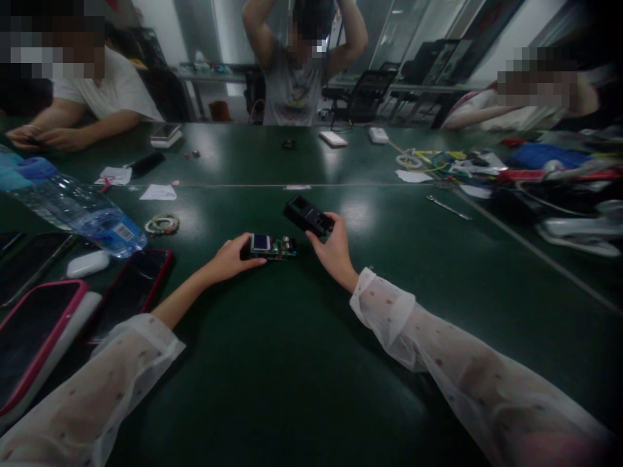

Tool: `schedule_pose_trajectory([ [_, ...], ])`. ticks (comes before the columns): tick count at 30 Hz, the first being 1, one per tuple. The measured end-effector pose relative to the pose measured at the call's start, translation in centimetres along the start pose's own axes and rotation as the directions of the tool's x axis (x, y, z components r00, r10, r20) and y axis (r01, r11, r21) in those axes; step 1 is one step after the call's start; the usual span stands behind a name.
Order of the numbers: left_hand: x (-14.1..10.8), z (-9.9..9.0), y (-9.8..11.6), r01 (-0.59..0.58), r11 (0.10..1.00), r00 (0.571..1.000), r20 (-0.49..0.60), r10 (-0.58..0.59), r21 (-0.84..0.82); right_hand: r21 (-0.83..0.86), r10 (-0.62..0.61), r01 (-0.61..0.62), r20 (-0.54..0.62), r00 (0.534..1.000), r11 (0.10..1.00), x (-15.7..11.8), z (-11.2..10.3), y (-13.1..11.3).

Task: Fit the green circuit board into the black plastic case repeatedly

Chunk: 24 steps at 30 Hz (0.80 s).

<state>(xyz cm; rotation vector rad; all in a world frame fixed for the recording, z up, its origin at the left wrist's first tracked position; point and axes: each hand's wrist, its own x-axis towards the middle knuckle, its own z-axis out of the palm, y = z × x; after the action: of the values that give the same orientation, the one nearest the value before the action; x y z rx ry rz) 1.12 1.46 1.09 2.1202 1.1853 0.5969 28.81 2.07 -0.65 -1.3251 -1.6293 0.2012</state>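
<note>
Above the dark green table (272,363), my left hand (228,259) grips a circuit board (278,248) by its left end. A small screen (261,242) framed in white sits on that board, with bare electronic parts to its right. My right hand (333,243) is closed on a black plastic casing (306,214) with a rectangular window opening. The casing is tilted, up and to the right of the board, and the two are apart. Both my forearms wear sheer white sleeves with dark dots.
Left of my hands lie a water bottle (87,207), a beaded bracelet (162,224), a red-edged phone (131,292) and a pink-cased phone (39,337). To the right are a wrench (448,207) and tangled cables (433,159). Several people are around the table's far side.
</note>
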Motion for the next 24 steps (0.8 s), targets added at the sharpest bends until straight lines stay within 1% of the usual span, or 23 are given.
schedule_pose_trajectory([
  [3, 0.0, -0.1, 0.0, 0.006, 1.000, 1.000, 0.006, -0.006, 0.002, -0.008, 0.067, -0.067, 0.026, 0.997, 0.998, 0.1, 0.2, 0.5],
  [6, 0.0, -0.1, 0.0, 0.004, 1.000, 1.000, 0.008, -0.004, 0.006, -0.068, 0.118, -0.114, 0.071, 0.990, 0.991, 0.2, 0.3, 0.9],
  [9, 0.0, 0.0, -0.1, 0.004, 1.000, 1.000, 0.004, -0.004, 0.011, -0.152, 0.087, -0.069, 0.117, 0.989, 0.986, 0.2, 0.4, 1.1],
  [12, 0.0, 0.0, -0.1, 0.006, 1.000, 1.000, 0.003, -0.006, 0.029, -0.193, 0.047, -0.021, 0.136, 0.990, 0.981, 0.1, 0.5, 1.2],
  [17, 0.0, 0.0, -0.2, -0.005, 0.998, 1.000, -0.001, 0.005, 0.056, -0.201, 0.052, -0.023, 0.139, 0.989, 0.979, 0.0, 0.6, 1.2],
  [21, 0.1, 0.3, -0.5, -0.011, 0.996, 0.999, -0.035, 0.014, 0.089, -0.201, 0.052, -0.025, 0.126, 0.991, 0.979, 0.0, 0.7, 1.1],
  [24, 0.2, 0.4, -0.6, -0.053, 0.989, 0.996, -0.066, 0.063, 0.139, -0.206, 0.061, -0.034, 0.126, 0.990, 0.978, 0.0, 0.7, 1.0],
])
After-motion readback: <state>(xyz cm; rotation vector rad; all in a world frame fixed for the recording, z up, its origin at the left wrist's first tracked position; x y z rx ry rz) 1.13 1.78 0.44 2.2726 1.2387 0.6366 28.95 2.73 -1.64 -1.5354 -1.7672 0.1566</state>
